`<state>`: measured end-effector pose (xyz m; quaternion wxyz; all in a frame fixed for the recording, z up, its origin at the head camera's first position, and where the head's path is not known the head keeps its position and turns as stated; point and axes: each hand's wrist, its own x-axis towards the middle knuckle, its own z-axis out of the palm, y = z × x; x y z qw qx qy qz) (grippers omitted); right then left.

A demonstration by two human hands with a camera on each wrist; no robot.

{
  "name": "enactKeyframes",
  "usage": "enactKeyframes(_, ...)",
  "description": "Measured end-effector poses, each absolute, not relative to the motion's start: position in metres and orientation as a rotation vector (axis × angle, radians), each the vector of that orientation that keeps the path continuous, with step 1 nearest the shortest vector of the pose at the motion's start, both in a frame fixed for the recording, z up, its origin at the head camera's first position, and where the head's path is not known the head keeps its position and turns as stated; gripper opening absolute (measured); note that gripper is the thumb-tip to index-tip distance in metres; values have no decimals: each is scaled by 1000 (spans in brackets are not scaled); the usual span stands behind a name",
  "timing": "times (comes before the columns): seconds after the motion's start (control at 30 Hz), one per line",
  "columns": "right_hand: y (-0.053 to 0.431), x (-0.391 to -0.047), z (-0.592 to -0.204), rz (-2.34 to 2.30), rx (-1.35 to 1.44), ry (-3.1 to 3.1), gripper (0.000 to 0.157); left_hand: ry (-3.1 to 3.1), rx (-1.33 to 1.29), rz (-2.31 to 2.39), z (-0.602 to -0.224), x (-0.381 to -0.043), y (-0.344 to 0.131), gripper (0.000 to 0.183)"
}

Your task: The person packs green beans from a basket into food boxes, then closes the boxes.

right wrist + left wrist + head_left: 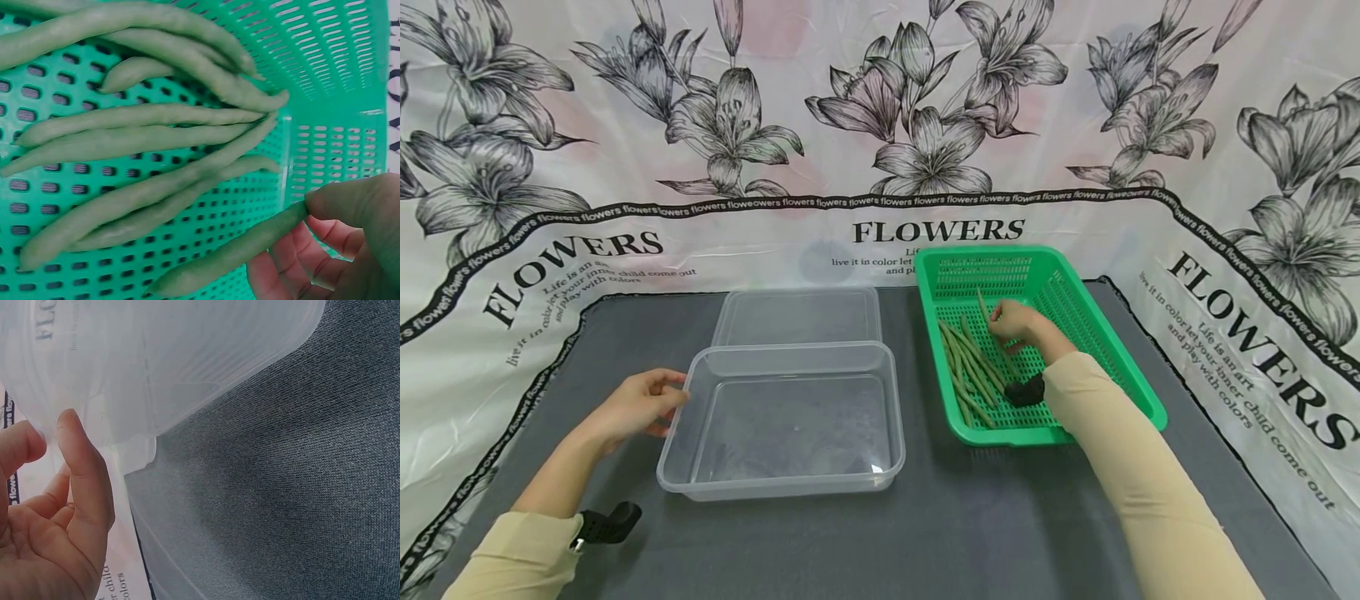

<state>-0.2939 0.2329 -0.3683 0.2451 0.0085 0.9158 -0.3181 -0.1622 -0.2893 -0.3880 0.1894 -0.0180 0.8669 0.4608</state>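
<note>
At the left end of a clear plastic container (797, 425), my left hand (638, 406) holds the rim between thumb and fingers. The left wrist view shows the thumb and index finger (84, 462) at the container's edge. My right hand (1021, 323) is inside the green plastic basket (1105, 350), pinching one green bean (231, 253) near its end. This bean slants apart from the others in the right wrist view. Several more green beans (966, 367) lie along the left side of the basket floor, pointing roughly the same way.
Behind the container lies a clear flat lid (801, 315), partly overlapped by it. Everything stands on a dark grey cloth (887, 542). A white flower-printed cloth (760, 250) rises at the back and sides. Black bands with small devices (610, 525) sit at both wrists.
</note>
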Motion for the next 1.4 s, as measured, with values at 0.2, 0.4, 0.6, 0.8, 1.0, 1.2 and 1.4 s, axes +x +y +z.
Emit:
enactKeyframes(0.2, 229, -298, -358, -846, -30, 2552, 22, 2440, -44, 1291, -387, -161, -290, 54)
enactKeyframes(0.4, 225, -298, -348, -825, -54, 2596, 22, 2440, -39, 1291, -387, -161, -289, 53)
enactKeyframes(0.6, 218, -299, -338, -794, -107, 2643, 23, 2438, -37, 1293, -387, -161, -290, 54)
enactKeyframes(0.8, 210, -298, -325, -763, -166, 2676, 24, 2442, -42, 1285, -387, -162, -289, 54)
enactKeyframes(1.0, 199, -294, -314, -765, -209, 2672, 25, 2436, -44, 1292, -388, -162, -289, 53)
enactKeyframes(1.2, 188, -290, -306, -729, -247, 2685, 24, 2430, -44, 1294, -389, -163, -290, 53)
enactKeyframes(1.4, 177, -288, -304, -711, -292, 2679, 24, 2433, -46, 1289, -390, -164, -291, 53)
